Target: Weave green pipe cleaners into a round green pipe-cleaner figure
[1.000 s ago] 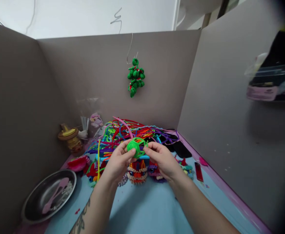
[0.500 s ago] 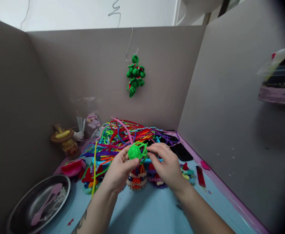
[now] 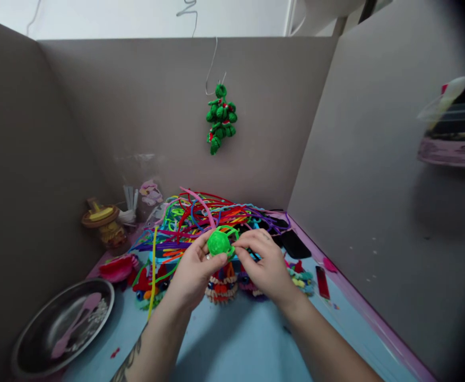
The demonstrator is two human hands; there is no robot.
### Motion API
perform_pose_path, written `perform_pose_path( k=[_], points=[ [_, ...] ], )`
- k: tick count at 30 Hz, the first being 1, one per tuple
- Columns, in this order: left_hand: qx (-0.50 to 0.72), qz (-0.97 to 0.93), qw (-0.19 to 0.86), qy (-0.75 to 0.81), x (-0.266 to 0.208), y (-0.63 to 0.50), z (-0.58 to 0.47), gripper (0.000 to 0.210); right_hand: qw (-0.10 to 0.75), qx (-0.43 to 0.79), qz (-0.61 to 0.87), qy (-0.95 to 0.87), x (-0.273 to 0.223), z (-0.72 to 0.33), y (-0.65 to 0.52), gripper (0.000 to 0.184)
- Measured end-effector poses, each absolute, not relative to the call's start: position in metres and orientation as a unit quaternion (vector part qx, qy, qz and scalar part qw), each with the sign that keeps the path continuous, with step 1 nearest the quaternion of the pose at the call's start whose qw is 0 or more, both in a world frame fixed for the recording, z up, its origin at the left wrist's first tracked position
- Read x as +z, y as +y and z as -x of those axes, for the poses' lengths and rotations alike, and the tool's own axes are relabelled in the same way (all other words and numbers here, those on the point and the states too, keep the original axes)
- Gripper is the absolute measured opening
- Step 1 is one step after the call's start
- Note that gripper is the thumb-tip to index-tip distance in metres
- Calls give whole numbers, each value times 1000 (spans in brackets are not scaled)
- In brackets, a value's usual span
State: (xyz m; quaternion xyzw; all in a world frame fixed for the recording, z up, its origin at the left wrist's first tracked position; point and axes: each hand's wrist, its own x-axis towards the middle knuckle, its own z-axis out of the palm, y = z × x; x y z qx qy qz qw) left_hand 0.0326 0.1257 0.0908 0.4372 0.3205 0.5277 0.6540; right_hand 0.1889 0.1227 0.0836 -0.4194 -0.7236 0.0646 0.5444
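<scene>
A bright green ball of coiled pipe cleaner (image 3: 218,242) sits in my left hand (image 3: 196,268), thumb below and fingers behind it. Loops of the same green pipe cleaner stand out from its right side. The fingertips of my right hand (image 3: 265,261) are pinched at these loops, close against the ball. Behind my hands spreads a heap of many-coloured pipe cleaners (image 3: 192,212). Below the ball, partly hidden by my hands, stands an orange and beige fuzzy figure (image 3: 221,289), with a purple one (image 3: 249,286) beside it.
At the left lies a metal bowl (image 3: 29,323) holding a pink spoon (image 3: 73,329) and small white bits. A green fuzzy ornament (image 3: 221,119) hangs on the back panel. Dark phone-like slab (image 3: 295,245) and a red object (image 3: 322,283) lie right. Grey panels enclose three sides.
My right fingertips have shifted slightly left and in toward the ball, and the loops look drawn closer to it. The whole view has tilted a little.
</scene>
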Motion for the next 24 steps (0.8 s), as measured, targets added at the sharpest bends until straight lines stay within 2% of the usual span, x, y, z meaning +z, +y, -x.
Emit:
perform_pose_path(
  k=[10,13,19,23,24],
  points=[
    [536,-439,641,331,83,129,-33,61,512,205,479,-683,83,-187,125,8],
    [527,-449,640,332,82,128,-33,61,490,246,499,-670,81,-190,128,14],
    [501,-465,643,345,81,129,-32,62,442,427,455,-644,77,-194,131,25],
    [501,-442,651,359,81,129,-32,63,425,391,441,-687,82,-194,126,12],
    [500,-431,658,362,82,128,-32,63,413,379,432,-706,84,-194,124,18]
  ],
)
